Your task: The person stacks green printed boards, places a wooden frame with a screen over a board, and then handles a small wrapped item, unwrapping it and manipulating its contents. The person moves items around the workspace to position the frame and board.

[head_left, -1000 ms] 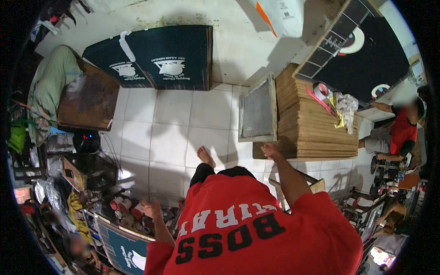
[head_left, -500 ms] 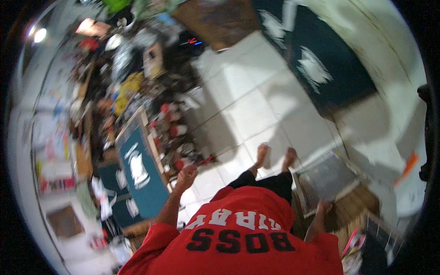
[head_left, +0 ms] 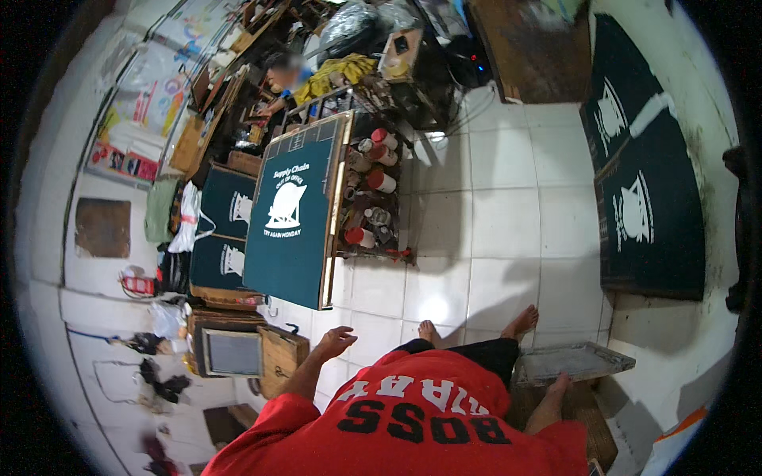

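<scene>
My left hand (head_left: 336, 343) hangs in the air by my left side, below the near end of a board with dark green printed fabric (head_left: 298, 262). Its fingers are loosely stretched and nothing is in them. At my right side, my right hand (head_left: 559, 385) grips the near edge of a flat rectangular screen-printing frame (head_left: 587, 358) with a greyish mesh. The frame lies tilted above a brown wooden box-like piece (head_left: 607, 432). My right fingertips are partly hidden at the frame's edge.
Jars with red lids (head_left: 382, 182) crowd a rack under the green board. More green printed panels (head_left: 647, 214) line the right wall. A brown board (head_left: 536, 55) stands at the back. A person (head_left: 284, 79) is at the far left, amid clutter. A small cabinet (head_left: 282, 361) stands left.
My view has turned, so the green board and jars now sit nearer the middle. My feet have stepped apart. The frame at my right hand appears flatter, and my left hand's fingers are looser.
</scene>
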Action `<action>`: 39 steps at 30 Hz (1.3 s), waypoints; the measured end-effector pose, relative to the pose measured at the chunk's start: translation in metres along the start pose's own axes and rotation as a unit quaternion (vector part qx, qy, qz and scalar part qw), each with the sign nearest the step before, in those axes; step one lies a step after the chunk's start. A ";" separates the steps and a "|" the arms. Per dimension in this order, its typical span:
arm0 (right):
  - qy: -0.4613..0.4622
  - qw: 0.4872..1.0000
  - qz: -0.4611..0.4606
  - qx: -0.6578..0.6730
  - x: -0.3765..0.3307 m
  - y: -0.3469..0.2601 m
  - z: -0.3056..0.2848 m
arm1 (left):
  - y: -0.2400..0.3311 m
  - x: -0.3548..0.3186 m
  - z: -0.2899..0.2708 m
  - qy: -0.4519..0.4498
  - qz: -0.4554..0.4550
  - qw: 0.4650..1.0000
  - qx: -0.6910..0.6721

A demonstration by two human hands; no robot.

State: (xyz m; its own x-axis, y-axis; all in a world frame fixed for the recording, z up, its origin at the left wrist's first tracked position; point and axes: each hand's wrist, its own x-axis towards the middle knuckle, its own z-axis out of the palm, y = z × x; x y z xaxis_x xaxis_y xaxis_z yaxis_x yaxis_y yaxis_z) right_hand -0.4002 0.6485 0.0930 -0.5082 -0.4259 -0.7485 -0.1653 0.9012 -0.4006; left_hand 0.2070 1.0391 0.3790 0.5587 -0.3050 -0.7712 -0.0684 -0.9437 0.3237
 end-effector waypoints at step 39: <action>-0.887 0.382 -0.238 0.097 -0.767 -0.411 0.155 | 0.114 -0.161 -0.184 0.446 0.322 0.371 -0.748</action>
State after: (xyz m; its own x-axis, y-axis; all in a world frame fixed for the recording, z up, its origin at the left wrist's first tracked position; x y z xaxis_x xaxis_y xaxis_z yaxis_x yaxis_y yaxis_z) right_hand 0.1883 0.5926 0.7492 0.9433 -0.0762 0.3230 0.2712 0.7378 -0.6182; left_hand 0.2613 1.0037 0.6406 0.9220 0.3873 0.0021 -0.2619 0.6193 0.7402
